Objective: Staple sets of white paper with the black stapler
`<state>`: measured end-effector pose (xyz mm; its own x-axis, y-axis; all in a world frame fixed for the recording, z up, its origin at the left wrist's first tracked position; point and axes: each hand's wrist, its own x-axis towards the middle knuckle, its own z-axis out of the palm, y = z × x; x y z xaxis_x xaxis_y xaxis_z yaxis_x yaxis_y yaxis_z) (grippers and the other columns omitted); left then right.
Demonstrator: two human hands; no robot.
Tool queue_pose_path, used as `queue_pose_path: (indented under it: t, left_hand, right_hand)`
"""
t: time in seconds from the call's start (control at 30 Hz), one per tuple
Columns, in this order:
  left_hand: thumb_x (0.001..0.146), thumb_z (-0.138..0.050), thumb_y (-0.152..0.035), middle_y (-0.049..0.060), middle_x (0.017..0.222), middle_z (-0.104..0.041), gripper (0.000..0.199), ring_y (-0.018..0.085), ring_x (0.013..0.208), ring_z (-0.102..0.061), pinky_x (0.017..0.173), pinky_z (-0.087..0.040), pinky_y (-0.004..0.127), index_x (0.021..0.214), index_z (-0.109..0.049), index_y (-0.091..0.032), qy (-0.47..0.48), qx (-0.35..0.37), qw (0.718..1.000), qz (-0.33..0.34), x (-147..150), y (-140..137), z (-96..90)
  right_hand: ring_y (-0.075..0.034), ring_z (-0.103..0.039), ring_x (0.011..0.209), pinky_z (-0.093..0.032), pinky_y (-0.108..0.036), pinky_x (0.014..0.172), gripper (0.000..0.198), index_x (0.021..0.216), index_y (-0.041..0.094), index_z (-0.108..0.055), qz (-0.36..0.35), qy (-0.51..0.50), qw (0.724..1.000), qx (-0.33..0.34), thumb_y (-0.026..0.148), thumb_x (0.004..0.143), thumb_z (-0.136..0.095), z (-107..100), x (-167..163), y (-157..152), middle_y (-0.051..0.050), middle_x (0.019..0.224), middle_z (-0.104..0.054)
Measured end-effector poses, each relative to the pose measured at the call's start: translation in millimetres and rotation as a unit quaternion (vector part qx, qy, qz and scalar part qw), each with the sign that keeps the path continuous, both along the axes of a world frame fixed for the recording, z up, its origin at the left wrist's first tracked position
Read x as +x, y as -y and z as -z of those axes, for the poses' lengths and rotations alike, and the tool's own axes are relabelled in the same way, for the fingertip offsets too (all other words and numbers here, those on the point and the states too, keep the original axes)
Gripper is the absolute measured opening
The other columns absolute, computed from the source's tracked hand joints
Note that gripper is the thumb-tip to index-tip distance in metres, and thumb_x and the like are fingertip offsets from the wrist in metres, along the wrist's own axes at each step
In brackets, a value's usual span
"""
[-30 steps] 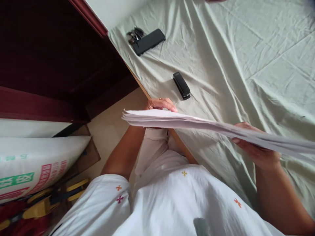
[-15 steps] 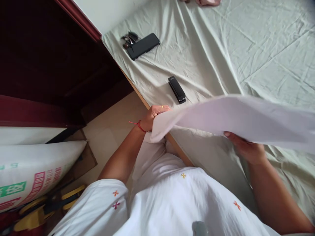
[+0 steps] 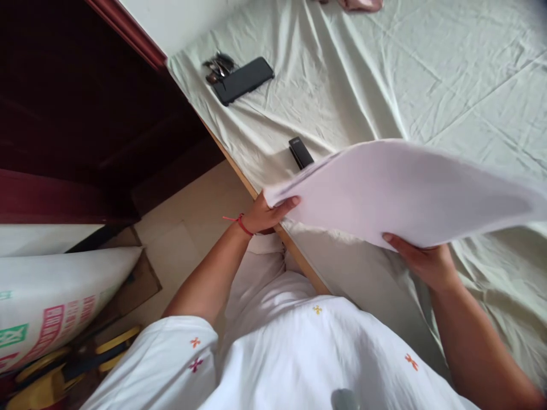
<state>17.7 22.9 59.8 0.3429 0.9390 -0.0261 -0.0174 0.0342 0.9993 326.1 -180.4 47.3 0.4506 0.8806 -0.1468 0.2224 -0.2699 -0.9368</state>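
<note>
Sheets of white paper, several by the look of the left edge, are held up over the bed, bowed upward in the middle. My left hand grips their left end, thumb on top and fingers hidden beneath. Along the near edge, my right hand pinches the paper with its thumb on top; its other fingers are underneath, out of sight. Just beyond the paper lies a black stapler, its near end covered by the sheets.
A black phone-like case with a bunch of keys lies farther back on the pale green bedsheet. The bed's wooden edge runs beside my legs. A printed white sack stands on the left, near a dark red cabinet.
The paper has risen and turned its face more toward me, covering part of the stapler. My left thumb now shows on top of the sheets.
</note>
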Motion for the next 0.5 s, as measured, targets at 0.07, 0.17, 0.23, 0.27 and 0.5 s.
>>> queue_pose_path:
  t: [0.07, 0.17, 0.23, 0.27, 0.5]
  left_hand:
    - [0.065, -0.095, -0.039, 0.005, 0.076, -0.076, 0.04, 0.031, 0.094, -0.076, 0.093, -0.063, 0.046, 0.096, -0.079, -0.02, -0.014, -0.044, 0.997, 0.054, 0, 2, 0.7]
    - [0.066, -0.095, -0.041, 0.007, 0.083, -0.079, 0.045, 0.033, 0.1, -0.076, 0.093, -0.064, 0.046, 0.101, -0.078, -0.019, -0.011, -0.087, 0.99, 0.107, -2, 3, 0.6]
    - [0.067, -0.094, -0.043, 0.009, 0.089, -0.08, 0.047, 0.033, 0.1, -0.077, 0.091, -0.065, 0.046, 0.105, -0.078, -0.019, -0.002, -0.087, 0.986, 0.145, -1, 3, -1.3]
    - [0.068, -0.093, -0.043, 0.009, 0.091, -0.081, 0.046, 0.032, 0.099, -0.077, 0.09, -0.066, 0.046, 0.105, -0.078, -0.02, 0.0, -0.077, 0.983, 0.164, 0, 4, -2.5]
    - [0.062, -0.096, -0.039, 0.005, 0.079, -0.079, 0.031, 0.025, 0.075, -0.077, 0.068, -0.066, 0.035, 0.085, -0.081, -0.025, -0.029, -0.002, 0.982, 0.188, 7, 10, -5.3]
  right_hand:
    - [-0.019, -0.07, 0.089, -0.062, -0.039, 0.095, 0.021, 0.079, 0.019, -0.079, 0.017, -0.031, 0.999, -0.006, 0.037, 0.073, -0.089, 0, 3, 3, -0.003, 0.084, -0.079]
    - [-0.018, -0.07, 0.075, -0.065, -0.033, 0.074, 0.019, 0.074, 0.022, -0.08, 0.005, -0.079, 0.996, -0.035, 0.035, 0.067, -0.092, -4, 12, 12, -0.003, 0.083, -0.08]
    - [-0.02, -0.071, 0.073, -0.064, -0.032, 0.068, 0.019, 0.078, 0.024, -0.082, -0.003, -0.101, 0.994, -0.049, 0.034, 0.065, -0.092, -7, 17, 17, -0.005, 0.085, -0.08]
    - [-0.02, -0.072, 0.072, -0.064, -0.032, 0.068, 0.02, 0.079, 0.025, -0.082, -0.003, -0.108, 0.993, -0.05, 0.035, 0.066, -0.092, -8, 18, 18, -0.005, 0.083, -0.08]
    - [-0.023, -0.074, 0.094, -0.064, -0.042, 0.094, 0.03, 0.091, 0.025, -0.078, 0.048, -0.071, 0.996, 0.015, 0.041, 0.068, -0.091, -6, 2, 12, -0.002, 0.083, -0.077]
